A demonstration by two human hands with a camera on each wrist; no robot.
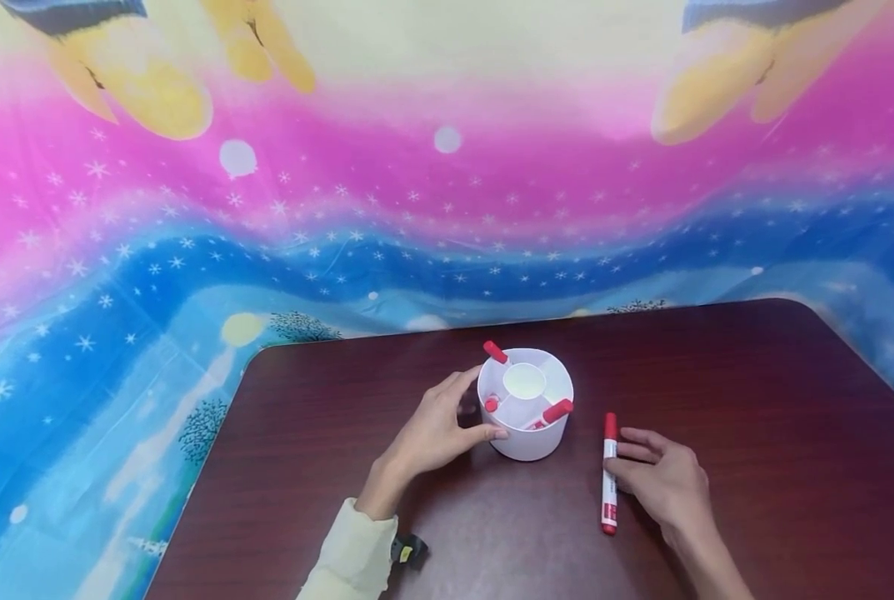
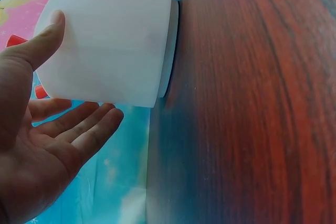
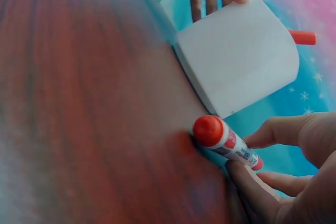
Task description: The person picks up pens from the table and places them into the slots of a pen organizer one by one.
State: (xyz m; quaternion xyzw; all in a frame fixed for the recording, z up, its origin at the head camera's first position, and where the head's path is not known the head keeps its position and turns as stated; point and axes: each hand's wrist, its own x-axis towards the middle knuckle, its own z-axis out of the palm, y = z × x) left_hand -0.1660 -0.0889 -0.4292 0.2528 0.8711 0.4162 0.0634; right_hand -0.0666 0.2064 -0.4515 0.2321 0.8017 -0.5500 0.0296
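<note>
A white round pen holder (image 1: 531, 446) stands upright on the table, with three red-capped markers leaning in its outer compartments; one red cap (image 1: 558, 411) points to the right. My left hand (image 1: 435, 429) is at its left side. In the left wrist view the thumb lies against the holder's wall (image 2: 115, 45), and the other fingers (image 2: 86, 124) are extended along its side. Right of the holder, my right hand (image 1: 667, 483) pinches a white marker (image 1: 610, 492) with red ends between thumb and fingers. The right wrist view shows this marker (image 3: 231, 142) low beside the tabletop.
Dark brown wood forms the table (image 1: 776, 400). A printed cloth (image 1: 447, 192) in pink and blue hangs behind its back edge. A small black object (image 1: 411, 551) shows by the left cuff (image 1: 360, 537).
</note>
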